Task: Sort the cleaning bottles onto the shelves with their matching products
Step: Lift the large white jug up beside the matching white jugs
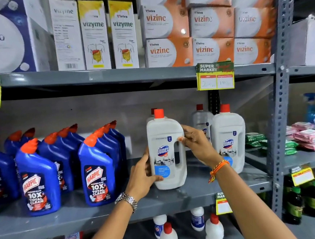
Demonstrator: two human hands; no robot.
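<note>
A white Domex bottle (163, 135) with a red cap stands upright on the grey middle shelf (178, 198). My left hand (142, 175) grips its lower left side. My right hand (196, 142) holds its handle on the right. To its right stands a second white Domex bottle (228, 132), and two more show behind. Several blue Harpic bottles (98, 173) with red caps stand in rows on the left half of the same shelf.
Vizyme (94, 35) and vizinc boxes (168, 52) fill the shelf above. Smaller white bottles (168, 237) with red caps stand on the shelf below. A grey upright post (278, 109) borders the right; beyond it lie pink and green packets (312, 139) and dark green bottles (293, 203).
</note>
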